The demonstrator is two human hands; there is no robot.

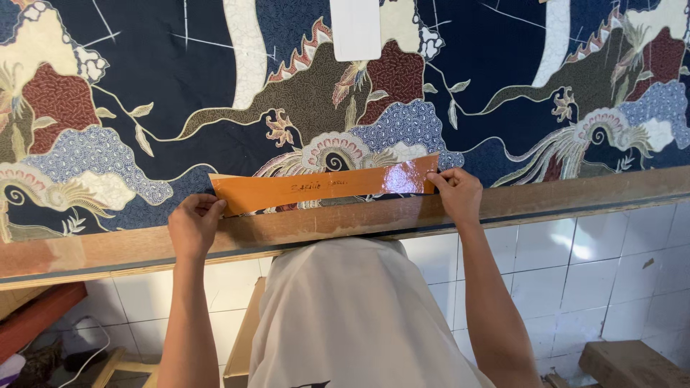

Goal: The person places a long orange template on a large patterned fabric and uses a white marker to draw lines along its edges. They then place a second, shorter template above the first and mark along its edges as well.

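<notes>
A long glossy orange strip (323,188) with some handwriting lies across a dark blue patterned cloth (215,108) near the table's front edge. My left hand (192,224) pinches the strip's left end. My right hand (456,192) pinches its right end. Both hands hold it flat on the cloth just above the wooden table edge (323,228).
A white card (355,29) rests on the cloth at the far side. Below the table are white floor tiles (596,266), a cardboard box (244,338), a wooden block (632,363) at lower right and a red-brown board (36,316) at lower left.
</notes>
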